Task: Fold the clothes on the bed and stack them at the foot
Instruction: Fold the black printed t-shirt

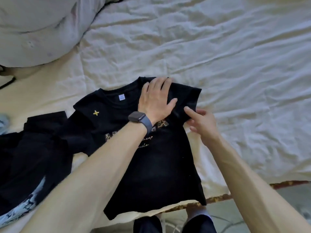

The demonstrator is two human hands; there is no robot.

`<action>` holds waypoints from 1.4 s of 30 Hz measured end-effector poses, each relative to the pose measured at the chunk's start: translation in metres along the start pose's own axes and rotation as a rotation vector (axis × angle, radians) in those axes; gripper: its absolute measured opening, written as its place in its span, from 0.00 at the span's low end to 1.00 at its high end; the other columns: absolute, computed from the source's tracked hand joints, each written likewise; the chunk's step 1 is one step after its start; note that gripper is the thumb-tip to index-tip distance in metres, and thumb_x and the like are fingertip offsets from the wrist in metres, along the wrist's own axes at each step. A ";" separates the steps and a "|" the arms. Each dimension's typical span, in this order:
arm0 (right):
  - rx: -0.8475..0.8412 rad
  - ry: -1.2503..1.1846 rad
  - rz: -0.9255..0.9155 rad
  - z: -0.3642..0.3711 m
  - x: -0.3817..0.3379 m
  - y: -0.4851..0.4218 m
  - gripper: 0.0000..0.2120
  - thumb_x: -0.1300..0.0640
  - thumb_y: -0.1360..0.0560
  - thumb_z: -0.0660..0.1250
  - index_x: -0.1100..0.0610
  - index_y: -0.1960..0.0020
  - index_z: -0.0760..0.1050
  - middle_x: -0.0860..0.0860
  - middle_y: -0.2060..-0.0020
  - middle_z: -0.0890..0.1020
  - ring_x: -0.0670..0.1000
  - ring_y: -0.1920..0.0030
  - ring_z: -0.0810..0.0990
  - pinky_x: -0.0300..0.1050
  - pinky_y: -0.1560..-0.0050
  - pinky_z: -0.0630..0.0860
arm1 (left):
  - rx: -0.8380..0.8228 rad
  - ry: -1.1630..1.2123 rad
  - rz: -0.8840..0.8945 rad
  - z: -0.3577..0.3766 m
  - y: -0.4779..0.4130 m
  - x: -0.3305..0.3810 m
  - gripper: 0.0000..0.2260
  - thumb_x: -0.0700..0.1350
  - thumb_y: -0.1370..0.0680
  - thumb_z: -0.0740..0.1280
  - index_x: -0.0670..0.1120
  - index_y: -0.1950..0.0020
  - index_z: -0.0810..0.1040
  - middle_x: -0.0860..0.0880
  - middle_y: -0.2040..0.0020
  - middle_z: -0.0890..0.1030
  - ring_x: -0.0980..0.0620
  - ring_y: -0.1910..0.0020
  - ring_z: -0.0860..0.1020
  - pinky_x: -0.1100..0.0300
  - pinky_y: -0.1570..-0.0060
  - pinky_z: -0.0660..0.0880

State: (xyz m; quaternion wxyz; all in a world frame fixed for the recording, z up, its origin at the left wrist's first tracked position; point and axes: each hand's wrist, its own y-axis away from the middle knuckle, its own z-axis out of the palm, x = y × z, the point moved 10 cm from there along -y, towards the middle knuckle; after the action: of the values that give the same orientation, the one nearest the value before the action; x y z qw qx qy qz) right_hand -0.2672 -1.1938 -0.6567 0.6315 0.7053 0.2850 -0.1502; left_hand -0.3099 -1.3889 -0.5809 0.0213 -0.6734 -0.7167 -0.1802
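Both hands on black T-shirt (151, 165), laid flat near bed (218, 47) edge.
L hand (156, 100), w/ smartwatch (137, 117), presses flat, fingers spread, on R shoulder area; R hand (201, 122) pinches sleeve (186, 98) hem. More dark clothes (33, 148) lie just beside shirt on left; pillow (37, 27) top left.

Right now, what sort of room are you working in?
Most likely a bedroom: a wide bed with a rumpled white sheet, a bunched duvet at its far left, and a black T-shirt spread flat under the person's hands for folding.
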 end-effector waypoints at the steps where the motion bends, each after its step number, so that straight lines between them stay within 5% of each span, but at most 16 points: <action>1: -0.037 0.041 -0.012 0.005 -0.003 -0.005 0.22 0.45 0.27 0.77 0.57 0.40 0.80 0.51 0.52 0.84 0.45 0.61 0.81 0.40 0.65 0.74 | -0.041 -0.023 0.018 0.001 -0.023 0.010 0.30 0.59 0.22 0.66 0.51 0.23 0.62 0.49 0.27 0.69 0.47 0.26 0.65 0.47 0.27 0.60; 4: 0.007 0.132 -0.085 0.002 -0.010 -0.013 0.04 0.49 0.25 0.73 0.48 0.52 0.82 0.44 0.57 0.85 0.43 0.61 0.81 0.42 0.59 0.75 | -0.252 -0.252 0.125 0.018 -0.073 0.027 0.25 0.56 0.22 0.69 0.52 0.28 0.66 0.48 0.33 0.75 0.45 0.32 0.70 0.48 0.31 0.61; 6: 0.152 0.206 -0.155 -0.017 -0.018 -0.011 0.04 0.47 0.24 0.70 0.45 0.57 0.78 0.39 0.61 0.82 0.38 0.59 0.80 0.38 0.58 0.74 | -0.331 -0.328 0.215 0.024 -0.092 0.034 0.15 0.52 0.21 0.69 0.50 0.36 0.73 0.47 0.40 0.78 0.44 0.38 0.73 0.50 0.37 0.65; 11: 0.283 0.238 -0.264 -0.036 -0.022 -0.007 0.05 0.44 0.22 0.67 0.44 0.54 0.75 0.40 0.58 0.81 0.39 0.55 0.79 0.38 0.54 0.74 | -0.072 -0.054 0.185 -0.008 -0.121 0.040 0.07 0.49 0.18 0.64 0.50 0.43 0.78 0.47 0.48 0.77 0.47 0.51 0.74 0.50 0.56 0.74; 14: 0.247 0.340 -0.251 -0.033 -0.014 -0.010 0.09 0.42 0.23 0.68 0.46 0.53 0.73 0.40 0.58 0.79 0.40 0.56 0.77 0.39 0.55 0.71 | -0.260 -0.099 0.138 0.020 -0.123 0.038 0.07 0.51 0.19 0.64 0.51 0.44 0.79 0.48 0.47 0.78 0.45 0.48 0.76 0.49 0.49 0.76; 17: 0.245 0.367 -0.207 -0.035 -0.013 -0.009 0.17 0.34 0.28 0.68 0.45 0.52 0.72 0.39 0.57 0.79 0.39 0.56 0.76 0.36 0.58 0.68 | -0.231 -0.001 0.093 0.022 -0.123 0.042 0.14 0.59 0.21 0.60 0.52 0.47 0.80 0.52 0.51 0.80 0.48 0.49 0.76 0.53 0.52 0.74; 21: 0.172 0.298 -0.062 -0.034 0.005 -0.004 0.27 0.29 0.34 0.68 0.47 0.45 0.73 0.42 0.53 0.81 0.49 0.51 0.82 0.48 0.49 0.78 | -0.333 -0.045 0.261 0.031 -0.112 0.068 0.19 0.68 0.26 0.64 0.55 0.47 0.77 0.55 0.53 0.76 0.52 0.51 0.71 0.54 0.51 0.68; 25: 0.174 0.194 -0.043 -0.035 0.009 0.002 0.20 0.35 0.31 0.69 0.44 0.46 0.70 0.45 0.61 0.84 0.51 0.55 0.85 0.54 0.45 0.80 | -0.356 -0.120 0.313 0.037 -0.117 0.083 0.08 0.56 0.21 0.68 0.54 0.47 0.78 0.53 0.50 0.79 0.47 0.47 0.76 0.54 0.53 0.67; 28: 0.168 0.137 -0.160 -0.034 0.000 0.011 0.15 0.38 0.28 0.70 0.39 0.49 0.67 0.35 0.62 0.83 0.46 0.62 0.85 0.54 0.49 0.82 | -0.280 -0.033 0.216 0.035 -0.119 0.083 0.04 0.51 0.20 0.67 0.52 0.48 0.77 0.52 0.50 0.81 0.46 0.49 0.77 0.55 0.53 0.67; 34: 0.010 0.076 -0.217 -0.028 0.006 0.016 0.17 0.42 0.29 0.75 0.35 0.43 0.74 0.40 0.52 0.82 0.48 0.45 0.82 0.57 0.44 0.81 | -0.382 -0.005 0.202 0.049 -0.110 0.090 0.10 0.52 0.28 0.66 0.56 0.48 0.73 0.54 0.47 0.78 0.48 0.42 0.71 0.53 0.46 0.63; 38: -0.096 0.170 -0.203 -0.021 0.003 0.011 0.06 0.43 0.27 0.72 0.44 0.52 0.80 0.38 0.58 0.84 0.44 0.56 0.84 0.54 0.51 0.84 | -0.462 -0.069 0.255 0.052 -0.114 0.096 0.11 0.60 0.26 0.68 0.58 0.48 0.75 0.55 0.50 0.75 0.50 0.45 0.70 0.53 0.47 0.61; 42: 0.098 0.212 -0.147 -0.044 0.004 -0.002 0.17 0.39 0.24 0.66 0.51 0.62 0.76 0.47 0.68 0.84 0.47 0.64 0.84 0.48 0.56 0.80 | -0.359 0.111 0.165 0.043 -0.124 0.091 0.08 0.56 0.21 0.67 0.54 0.45 0.77 0.57 0.52 0.77 0.51 0.51 0.77 0.58 0.52 0.66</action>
State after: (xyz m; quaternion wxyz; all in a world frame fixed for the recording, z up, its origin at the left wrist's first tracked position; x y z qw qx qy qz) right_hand -0.2713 -1.1494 -0.6537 0.5499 0.7245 0.3933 -0.1342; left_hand -0.4293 -1.2926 -0.6248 -0.0447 -0.7118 -0.6132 -0.3395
